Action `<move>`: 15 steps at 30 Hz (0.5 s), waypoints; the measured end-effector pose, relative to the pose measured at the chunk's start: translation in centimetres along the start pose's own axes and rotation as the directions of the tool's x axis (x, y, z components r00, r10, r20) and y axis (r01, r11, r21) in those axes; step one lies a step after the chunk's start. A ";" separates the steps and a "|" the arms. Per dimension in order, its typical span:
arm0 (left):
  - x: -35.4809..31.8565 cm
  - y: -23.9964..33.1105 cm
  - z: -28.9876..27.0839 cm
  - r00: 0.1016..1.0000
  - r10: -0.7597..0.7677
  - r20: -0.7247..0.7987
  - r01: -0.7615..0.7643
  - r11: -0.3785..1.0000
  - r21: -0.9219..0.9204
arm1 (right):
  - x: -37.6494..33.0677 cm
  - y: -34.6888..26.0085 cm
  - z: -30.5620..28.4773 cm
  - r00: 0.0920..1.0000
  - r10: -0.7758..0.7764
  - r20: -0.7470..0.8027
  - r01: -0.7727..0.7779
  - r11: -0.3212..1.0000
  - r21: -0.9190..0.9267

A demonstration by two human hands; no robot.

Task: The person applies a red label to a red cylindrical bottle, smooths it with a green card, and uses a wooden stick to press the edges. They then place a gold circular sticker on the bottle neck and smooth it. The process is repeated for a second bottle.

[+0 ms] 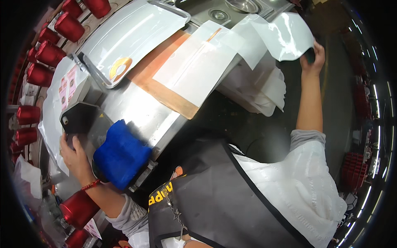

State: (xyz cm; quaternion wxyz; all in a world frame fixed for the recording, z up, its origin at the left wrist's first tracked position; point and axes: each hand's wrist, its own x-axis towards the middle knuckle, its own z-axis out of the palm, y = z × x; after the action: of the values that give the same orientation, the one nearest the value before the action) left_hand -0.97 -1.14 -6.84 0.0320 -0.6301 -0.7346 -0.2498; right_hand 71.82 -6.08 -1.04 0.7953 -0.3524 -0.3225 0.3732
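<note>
At the far right, my right hand (314, 60) is closed on the edge of a glossy white sheet (291, 35), which bends and shines above the dark floor. Something dark green shows under its fingers. Over on the left, my left hand (76, 159) has its fingers apart at the lower edge of a dark, flat-faced box-like object (80, 118) with a small pale spot. Its fingertips are partly hidden there. Between the hands, thin white sheets (198, 62) lie on a brown board (165, 93) on the metal worktop (136, 107).
A white tray (132, 37) holds an orange ring-shaped piece. A blue cloth (122, 155) drapes over the near edge. More white sheets (260, 89) hang beside the worktop. A sink (219, 14) stands at the back; red containers (68, 27) line the left.
</note>
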 end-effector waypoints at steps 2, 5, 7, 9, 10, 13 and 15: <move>0.1 0.1 -0.2 1.000 -0.015 0.013 0.014 1.000 0.009 | -2.9 -1.1 -10.9 0.956 0.017 -0.294 -0.019 1.000 -0.004; 0.5 0.9 0.2 1.000 0.011 0.028 -0.011 1.000 0.000 | -7.2 0.4 -20.7 0.780 0.146 -0.608 -0.158 0.987 0.034; 0.6 -0.2 0.5 0.998 0.060 0.019 -0.061 0.998 0.029 | -7.9 3.4 -22.9 0.624 0.155 -0.766 -0.554 0.779 -0.293; 0.6 -0.5 0.3 0.999 0.046 0.019 -0.047 0.996 0.073 | -6.2 6.3 -21.6 0.620 0.179 -0.764 -0.692 0.584 -0.424; 0.5 -0.1 -0.1 1.000 0.008 0.026 -0.011 0.995 0.104 | -5.0 7.6 -18.6 0.682 0.302 -0.666 -0.668 0.627 -0.401; -0.2 2.6 -1.2 0.994 0.002 -0.105 0.007 0.997 0.082 | -2.1 10.5 -7.6 0.741 0.518 -0.428 -0.669 0.627 -0.398; -1.4 7.5 -2.3 0.989 0.035 -0.145 -0.053 0.991 -0.121 | -1.5 10.9 -5.8 0.803 0.452 -0.389 -0.587 0.715 -0.380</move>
State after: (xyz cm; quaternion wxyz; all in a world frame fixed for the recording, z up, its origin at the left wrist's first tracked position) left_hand 5.77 -2.70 -2.88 0.0504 -0.6276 -0.6991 -0.3389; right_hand 71.55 -4.01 -13.32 0.5785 -0.6629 -0.1811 0.4395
